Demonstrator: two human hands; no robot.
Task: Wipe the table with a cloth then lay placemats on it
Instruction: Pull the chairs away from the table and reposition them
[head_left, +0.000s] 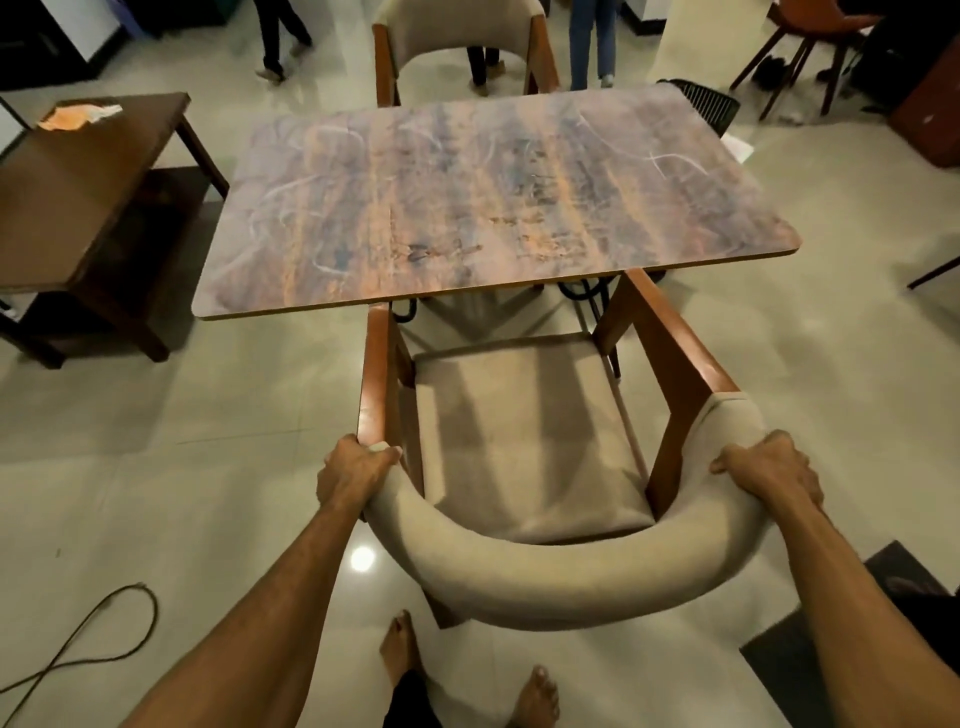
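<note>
The table has a mottled brown and orange top with nothing on it. In front of it stands a beige padded armchair with wooden arms, its front tucked just under the table's near edge. My left hand grips the left end of the chair's curved backrest. My right hand grips the right end. An orange and white cloth lies on a dark side table at the left. No placemats are in view.
A second beige chair stands at the table's far side. Several people's legs are beyond it. A black cable lies on the tiled floor at lower left, a dark mat at lower right. My bare feet are behind the chair.
</note>
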